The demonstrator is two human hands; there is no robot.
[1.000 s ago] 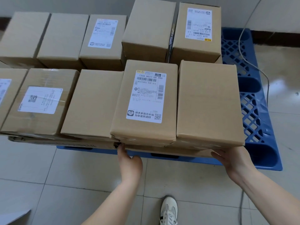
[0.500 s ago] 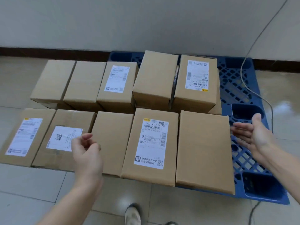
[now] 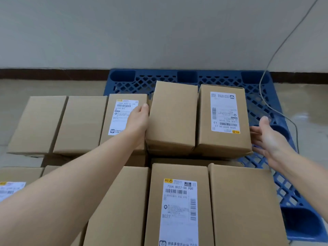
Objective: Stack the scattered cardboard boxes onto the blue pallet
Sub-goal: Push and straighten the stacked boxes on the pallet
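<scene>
Item: cardboard boxes [image 3: 173,116], sitting in rows on the blue pallet [image 3: 262,96]. I am pressing my left hand [image 3: 137,119], fingers flat, against the raised plain box; my right hand [image 3: 269,137] is hovering open beside the labelled box [image 3: 223,119].

This looks like a storeroom or packing room; many brown cardboard boxes [image 3: 172,116] with white shipping labels [image 3: 224,112] sit on a blue pallet [image 3: 262,96]; shiny floor tiles [image 3: 308,107], a plain bare wall [image 3: 142,32]

boxes [image 3: 173,118]: matt brown cardboard, paper labels | pallet [image 3: 262,103]: blue plastic lattice | floor [image 3: 310,125]: glossy tile
</scene>
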